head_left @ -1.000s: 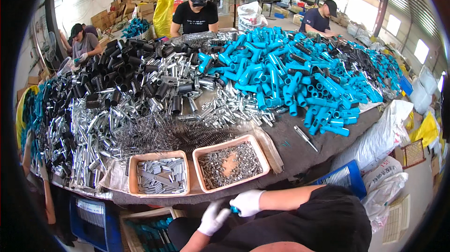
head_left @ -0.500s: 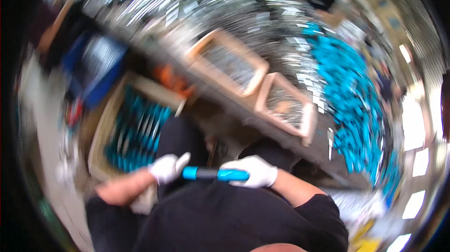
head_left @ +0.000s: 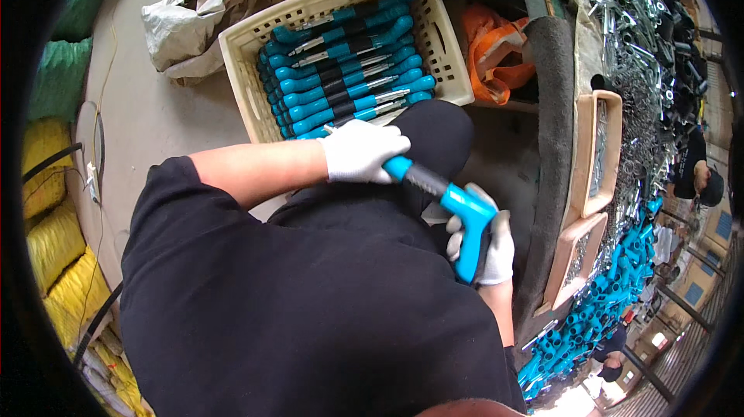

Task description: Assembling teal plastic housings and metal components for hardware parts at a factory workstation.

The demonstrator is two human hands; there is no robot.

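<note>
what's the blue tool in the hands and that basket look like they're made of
Tool: likely moulded plastic, smooth blue with a black ribbed middle, faint sheen. Basket: probably plastic, matte cream, with a moulded grid of holes in its walls.

Both hands wore white gloves. The left hand was curled into a closed grip at the end of a bare forearm that reached across from the left. The right hand sat lower and to the right, fingers wrapped shut, wrist bent upward.
</note>
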